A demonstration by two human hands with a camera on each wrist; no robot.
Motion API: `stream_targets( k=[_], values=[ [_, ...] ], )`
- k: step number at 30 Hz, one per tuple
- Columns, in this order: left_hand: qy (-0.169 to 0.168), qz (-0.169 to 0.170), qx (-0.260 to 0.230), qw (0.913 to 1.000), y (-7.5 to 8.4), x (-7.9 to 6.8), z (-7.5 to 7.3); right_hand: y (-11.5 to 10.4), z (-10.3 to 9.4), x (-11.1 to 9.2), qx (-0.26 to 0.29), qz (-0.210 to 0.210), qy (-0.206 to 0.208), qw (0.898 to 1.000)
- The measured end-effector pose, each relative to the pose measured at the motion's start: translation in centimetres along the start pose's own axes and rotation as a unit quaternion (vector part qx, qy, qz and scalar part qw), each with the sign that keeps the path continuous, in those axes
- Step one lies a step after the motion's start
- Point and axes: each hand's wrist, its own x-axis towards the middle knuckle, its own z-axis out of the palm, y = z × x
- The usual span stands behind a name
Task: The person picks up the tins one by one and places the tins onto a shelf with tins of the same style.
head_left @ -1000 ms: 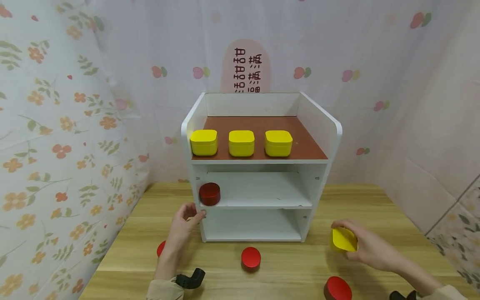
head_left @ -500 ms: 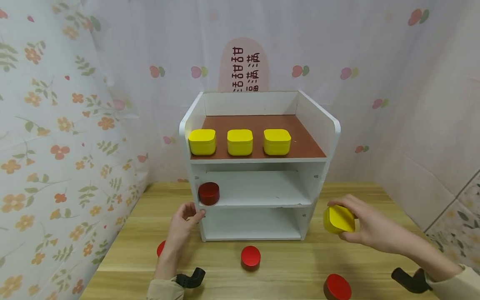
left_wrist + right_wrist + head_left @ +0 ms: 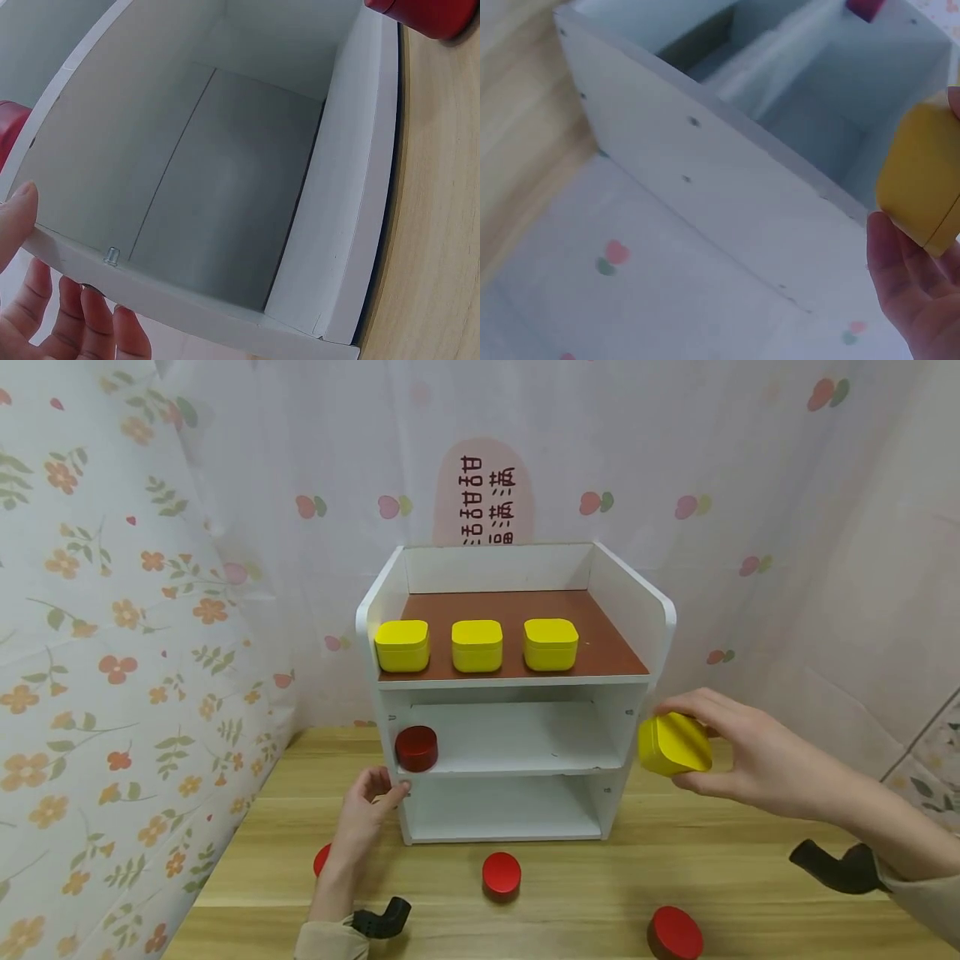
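While my left hand [image 3: 362,810] grips the left side panel of the white shelf [image 3: 630,606] between thumb and fingers, my right hand [image 3: 772,764] clasps a yellow box [image 3: 672,746], held in the air just right of the shelf, near the height of its middle tier. Three yellow boxes [image 3: 477,647] already stand along the shelf's top and one red tin [image 3: 417,749] at the left of its middle tier, so I judge the work about half done; this box and three loose red tins [image 3: 501,876] in front of the shelf seem left. Compared with half a second ago, my right hand has raised the box higher beside the shelf; my left hand has stayed put.
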Motion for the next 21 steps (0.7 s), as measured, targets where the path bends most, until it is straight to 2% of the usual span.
stream_targets(
  k=[8, 21],
  values=[
    [0.003, 0.000, -0.003, 1.0000, -0.2, 0.0, 0.3, -0.4, -2.3, 3.2, -0.009, -0.057, 0.008, 0.998],
    [-0.006, -0.014, 0.005, 0.9999, 0.3, -0.2, 0.0, -0.8, -4.5, 7.1, -0.002, -0.023, -0.028, 0.999]
  ],
)
